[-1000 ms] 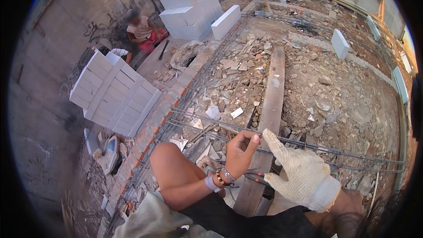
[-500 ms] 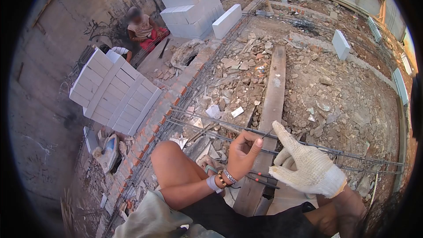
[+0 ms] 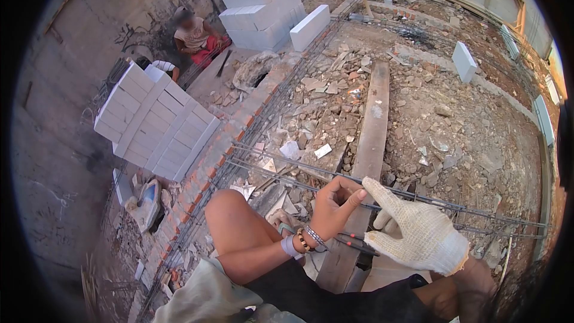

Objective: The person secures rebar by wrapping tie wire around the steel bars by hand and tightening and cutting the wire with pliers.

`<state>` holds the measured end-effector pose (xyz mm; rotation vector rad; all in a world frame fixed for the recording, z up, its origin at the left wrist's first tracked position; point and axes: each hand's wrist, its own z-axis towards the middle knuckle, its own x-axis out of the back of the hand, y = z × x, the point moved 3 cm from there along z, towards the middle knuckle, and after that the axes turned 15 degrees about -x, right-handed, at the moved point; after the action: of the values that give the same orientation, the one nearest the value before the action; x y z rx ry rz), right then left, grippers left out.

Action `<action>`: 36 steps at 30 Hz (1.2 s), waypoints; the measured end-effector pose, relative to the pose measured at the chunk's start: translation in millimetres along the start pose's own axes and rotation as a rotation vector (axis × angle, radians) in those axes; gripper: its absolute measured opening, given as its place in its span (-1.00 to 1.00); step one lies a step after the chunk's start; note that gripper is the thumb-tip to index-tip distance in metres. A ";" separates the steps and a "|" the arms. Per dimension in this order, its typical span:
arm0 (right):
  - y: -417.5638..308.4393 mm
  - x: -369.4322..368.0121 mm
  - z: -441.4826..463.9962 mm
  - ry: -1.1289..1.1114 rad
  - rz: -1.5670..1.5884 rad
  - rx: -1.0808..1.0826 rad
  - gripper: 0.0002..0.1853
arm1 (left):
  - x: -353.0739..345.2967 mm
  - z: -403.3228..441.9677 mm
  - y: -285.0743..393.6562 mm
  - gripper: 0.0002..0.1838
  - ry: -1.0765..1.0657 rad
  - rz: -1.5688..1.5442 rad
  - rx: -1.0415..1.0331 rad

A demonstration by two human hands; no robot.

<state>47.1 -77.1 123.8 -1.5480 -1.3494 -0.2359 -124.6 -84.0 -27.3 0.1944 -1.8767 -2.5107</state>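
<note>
My bare left hand (image 3: 338, 204), with bracelets at the wrist, is closed in a pinch beside the long steel bars (image 3: 448, 204). What sits between its thumb and finger is too small to make out. My right hand (image 3: 412, 227) wears a cream knitted glove. Its index finger reaches to the left fingertips, while the thumb is spread apart and the other fingers curl. Below my hands lies a tool with dark handles and red-orange marks (image 3: 353, 242), near a wooden plank (image 3: 372, 137).
Stacked white blocks (image 3: 156, 124) stand at the left, with more blocks (image 3: 263, 18) farther back. A seated person (image 3: 197, 39) is by the wall. Rubble (image 3: 442, 119) surrounds the plank. A brick edge (image 3: 206, 173) runs diagonally past my knee.
My gloved index finger first lifted off and swung to the right, then came back down to the left fingertips. My left hand has shifted slightly to the right.
</note>
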 end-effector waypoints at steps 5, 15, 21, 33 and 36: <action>1.1 -5.1 -1.2 0.100 -0.060 0.052 -0.09 | -1.7 1.7 3.1 -0.71 0.076 -0.052 0.011; 5.6 -8.1 3.3 0.065 -0.016 0.029 -0.05 | -9.0 -7.4 16.8 -0.59 -0.075 -0.015 -0.069; 12.2 -8.5 8.3 -0.030 0.044 -0.016 -0.07 | -12.6 -5.0 15.7 -0.64 -0.134 0.062 -0.111; 6.8 -7.7 -1.4 0.192 -0.077 0.146 -0.22 | -8.9 9.2 27.0 -0.79 -0.188 0.275 -0.314; -9.2 -2.5 -10.0 0.259 -0.284 0.131 -0.21 | -4.6 13.3 19.1 -0.79 -0.126 0.227 -0.304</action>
<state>43.1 -87.8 131.7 -1.1707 -1.3447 -0.4972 -122.7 -76.4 -4.9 -0.1724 -1.4259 -2.6526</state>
